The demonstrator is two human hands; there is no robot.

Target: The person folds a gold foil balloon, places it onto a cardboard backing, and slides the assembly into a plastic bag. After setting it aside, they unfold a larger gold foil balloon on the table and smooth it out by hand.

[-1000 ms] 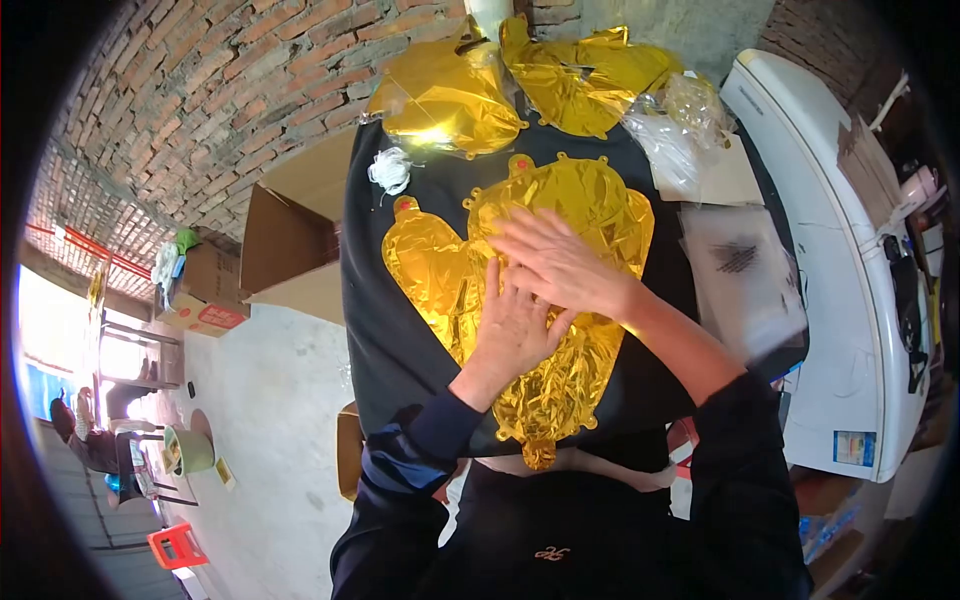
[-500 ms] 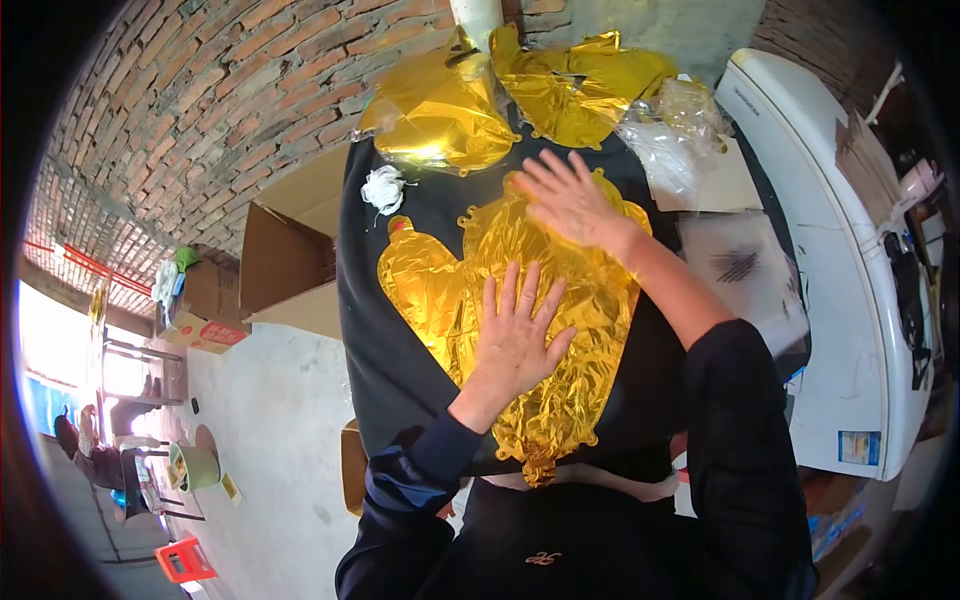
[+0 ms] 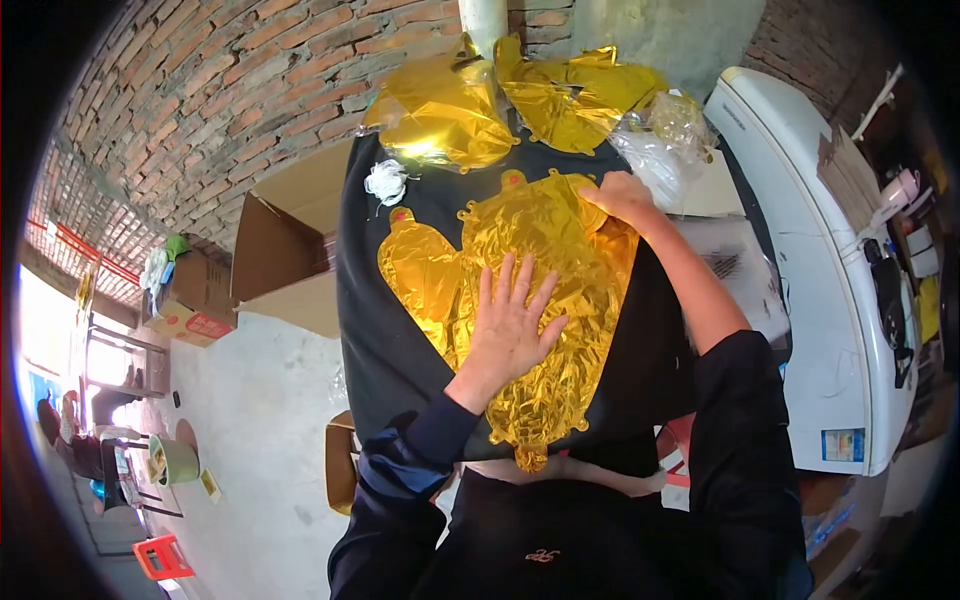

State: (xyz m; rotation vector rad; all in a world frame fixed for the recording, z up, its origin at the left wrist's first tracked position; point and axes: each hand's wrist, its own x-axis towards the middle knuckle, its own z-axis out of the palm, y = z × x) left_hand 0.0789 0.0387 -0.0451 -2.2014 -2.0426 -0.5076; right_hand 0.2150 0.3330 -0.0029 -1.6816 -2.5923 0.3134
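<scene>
Left hand: your left hand (image 3: 512,325) lies flat, fingers spread wide, palm down on the middle of the large crinkled gold foil balloon (image 3: 545,300); it closes on nothing, and the flat press seems meant to pin the foil so it cannot slide.

Right hand: your right hand (image 3: 622,196) is at the balloon's far right edge with the fingers curled over it; it looks like a pinch on the rim, but you cannot tell for sure whether foil is caught between the fingers.

Gold balloon: it lies deflated and flat on the black cloth-covered table (image 3: 385,355), its narrow neck pointing toward your body at the near edge.

Second balloon: a smaller gold foil balloon with a red-tipped neck (image 3: 418,275) lies just beside the large one on its left, partly tucked under it.

Far end: a heap of loose gold foil balloons (image 3: 500,90) rests against the brick wall, out of the way of the working spot, with crumpled clear plastic bags (image 3: 665,140) to its right.

String: a small white bundle of string (image 3: 385,181) sits near the left far corner.

Beside the table: an open brown cardboard box (image 3: 285,245) stands on the left, a white appliance (image 3: 810,270) on the right.
</scene>
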